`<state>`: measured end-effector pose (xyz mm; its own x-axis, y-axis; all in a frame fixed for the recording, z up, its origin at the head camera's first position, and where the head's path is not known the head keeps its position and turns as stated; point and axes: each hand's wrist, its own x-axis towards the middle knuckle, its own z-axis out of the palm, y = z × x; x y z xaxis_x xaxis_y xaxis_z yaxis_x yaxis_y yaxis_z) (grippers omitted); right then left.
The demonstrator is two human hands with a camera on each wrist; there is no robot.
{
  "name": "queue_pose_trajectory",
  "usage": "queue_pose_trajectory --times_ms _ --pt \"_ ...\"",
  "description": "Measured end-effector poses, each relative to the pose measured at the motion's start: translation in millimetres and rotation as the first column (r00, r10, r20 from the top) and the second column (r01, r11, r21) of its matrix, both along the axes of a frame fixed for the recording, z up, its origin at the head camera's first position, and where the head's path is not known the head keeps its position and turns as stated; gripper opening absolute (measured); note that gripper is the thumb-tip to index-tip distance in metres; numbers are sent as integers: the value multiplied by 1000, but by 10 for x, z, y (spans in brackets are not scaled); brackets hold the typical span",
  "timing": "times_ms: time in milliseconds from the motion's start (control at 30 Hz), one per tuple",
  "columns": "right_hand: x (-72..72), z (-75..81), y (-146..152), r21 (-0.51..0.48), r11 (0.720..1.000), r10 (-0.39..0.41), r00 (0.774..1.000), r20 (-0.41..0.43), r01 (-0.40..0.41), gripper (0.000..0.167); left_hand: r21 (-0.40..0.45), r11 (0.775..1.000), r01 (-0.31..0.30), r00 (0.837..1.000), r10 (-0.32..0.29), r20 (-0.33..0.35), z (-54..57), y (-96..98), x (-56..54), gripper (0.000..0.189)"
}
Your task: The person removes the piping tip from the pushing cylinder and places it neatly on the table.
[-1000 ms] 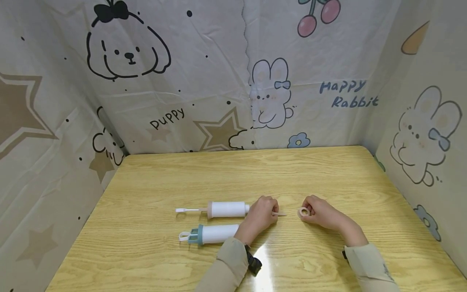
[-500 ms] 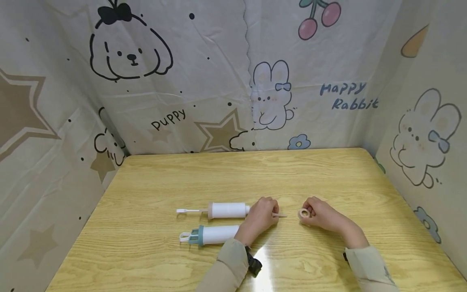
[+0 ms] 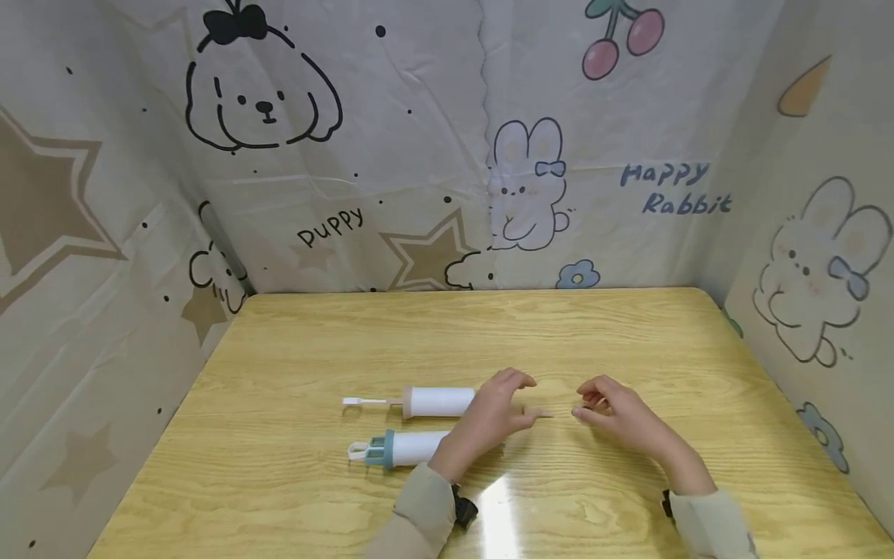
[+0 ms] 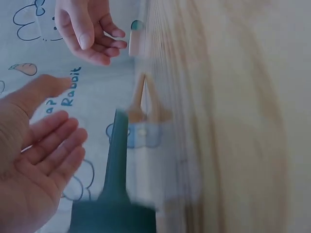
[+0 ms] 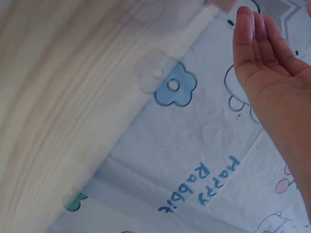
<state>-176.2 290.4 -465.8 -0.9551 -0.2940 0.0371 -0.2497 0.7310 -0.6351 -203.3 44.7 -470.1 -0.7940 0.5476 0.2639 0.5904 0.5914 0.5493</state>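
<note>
Two white cylinders lie side by side on the table. The far white cylinder (image 3: pixel 440 401) has a beige collar and a white-tipped rod at its left; the near white cylinder (image 3: pixel 419 448) has a teal collar and a white loop. My left hand (image 3: pixel 489 419) is over their right ends, thumb and fingers spread apart. Beside it, in the left wrist view, are a teal tapered tip (image 4: pixel 116 155) and a beige pointed tip (image 4: pixel 138 99). To the right, my right hand (image 3: pixel 621 415) is raised with fingers loosely bent. I see nothing held in either hand.
The wood-grain table (image 3: pixel 594 326) reaches back to a printed cloth (image 3: pixel 419 155), which also hangs at both sides. Light glares off the table in front of my left hand.
My left fingers and thumb have parted and let go of the thin beige tip. The right fingers have loosened, and the pale ring seen there is out of sight. The cylinders stay put.
</note>
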Motion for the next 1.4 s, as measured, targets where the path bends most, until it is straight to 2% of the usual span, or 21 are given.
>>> queue_pose_trajectory --times_ms 333,533,733,1000,1167,1400 --pt "47 -3 -331 -70 991 114 993 -15 -115 36 91 992 93 995 -89 -39 72 -463 96 45" --pt "58 -11 -548 -69 977 200 979 -35 -202 35 125 985 118 993 -117 -18 71 -779 158 47" --pt "47 4 -787 -77 968 239 971 -27 -241 39 151 985 78 996 -83 23 72 -1077 217 48" --pt "40 -7 -1121 -71 935 344 937 -65 -348 38 145 989 22 999 -28 39 89 -1477 322 51" --pt "46 -25 -1257 -60 920 386 921 -47 -388 39 115 993 -7 996 -3 90 74 -1715 374 55" --pt "32 -86 -1355 -34 904 425 905 -26 -426 42 49 998 -43 992 37 124 36 -2032 419 61"
